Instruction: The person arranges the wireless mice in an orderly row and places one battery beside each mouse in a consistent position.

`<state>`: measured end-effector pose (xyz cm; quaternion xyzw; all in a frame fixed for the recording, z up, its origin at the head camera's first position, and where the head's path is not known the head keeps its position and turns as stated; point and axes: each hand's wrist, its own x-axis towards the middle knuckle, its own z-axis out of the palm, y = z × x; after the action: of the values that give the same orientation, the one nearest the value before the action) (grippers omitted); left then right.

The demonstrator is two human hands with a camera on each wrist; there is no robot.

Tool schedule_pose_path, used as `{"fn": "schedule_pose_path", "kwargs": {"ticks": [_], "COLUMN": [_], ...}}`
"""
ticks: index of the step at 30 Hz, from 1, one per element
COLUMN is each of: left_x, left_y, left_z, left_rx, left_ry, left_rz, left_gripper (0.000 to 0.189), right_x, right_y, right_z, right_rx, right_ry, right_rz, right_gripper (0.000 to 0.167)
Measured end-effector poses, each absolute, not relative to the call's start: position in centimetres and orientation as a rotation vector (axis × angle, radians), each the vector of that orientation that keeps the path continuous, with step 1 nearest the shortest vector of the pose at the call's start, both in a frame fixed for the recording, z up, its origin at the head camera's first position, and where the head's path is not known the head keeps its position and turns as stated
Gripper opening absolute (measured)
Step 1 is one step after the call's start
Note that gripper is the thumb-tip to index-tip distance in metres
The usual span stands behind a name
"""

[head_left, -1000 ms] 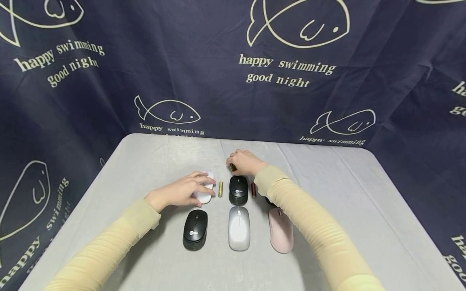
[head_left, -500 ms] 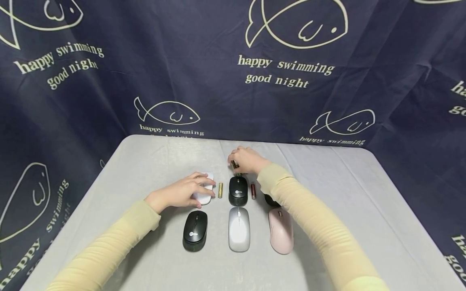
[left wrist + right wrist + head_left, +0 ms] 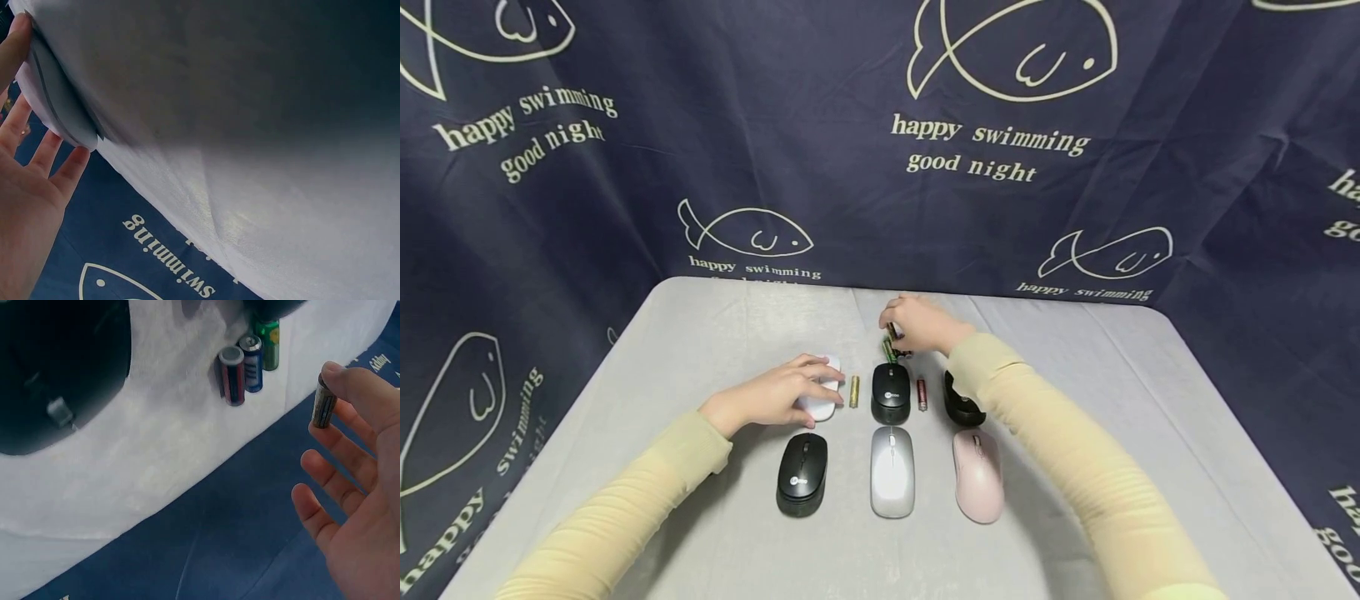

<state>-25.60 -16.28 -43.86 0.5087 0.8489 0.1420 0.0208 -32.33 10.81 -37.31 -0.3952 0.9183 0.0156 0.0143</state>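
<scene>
My left hand point(image 3: 778, 390) holds a white computer mouse point(image 3: 822, 404) at the left of the back row. Thumb and fingers touch the edges of that mouse in the left wrist view. At the table's back, my right hand point(image 3: 921, 323) pinches a small dark battery point(image 3: 323, 405) between thumb and forefinger, off the table. Behind the middle black mouse point(image 3: 891, 393) lies a green battery point(image 3: 889, 350). Close together in the right wrist view are a green battery point(image 3: 270, 347), a blue battery point(image 3: 252, 364) and a dark red battery point(image 3: 232, 378).
A gold battery point(image 3: 854, 391) and a red battery point(image 3: 922, 394) flank the middle black mouse. Another black mouse point(image 3: 961, 404) sits partly under the right sleeve. Nearer are a black mouse point(image 3: 802, 475), a silver mouse point(image 3: 892, 472) and a pink mouse point(image 3: 978, 477). A dark curtain backs the table.
My right hand has moved back and right with its battery, uncovering the green battery behind the middle mouse and more of the right black mouse. My left hand has stayed put.
</scene>
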Motion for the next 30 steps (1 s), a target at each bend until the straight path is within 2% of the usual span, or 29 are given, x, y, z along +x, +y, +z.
{"fn": "schedule_pose_path", "kwargs": {"ticks": [17, 30], "left_x": [-25.5, -25.3], "left_y": [-16.1, -16.1], "left_z": [-43.8, -43.7], "left_rx": [1.562, 1.549], "left_ry": [2.632, 2.63], "left_rz": [0.441, 0.453], "left_gripper": [0.051, 0.05], "right_x": [-30.9, -29.8], "right_y": [13.8, 16.3], "right_z": [-35.0, -34.7], "right_rx": [-1.26, -1.317], "right_ry": [2.943, 3.014], "right_rz": [0.044, 0.011], "right_gripper": [0.031, 0.03]}}
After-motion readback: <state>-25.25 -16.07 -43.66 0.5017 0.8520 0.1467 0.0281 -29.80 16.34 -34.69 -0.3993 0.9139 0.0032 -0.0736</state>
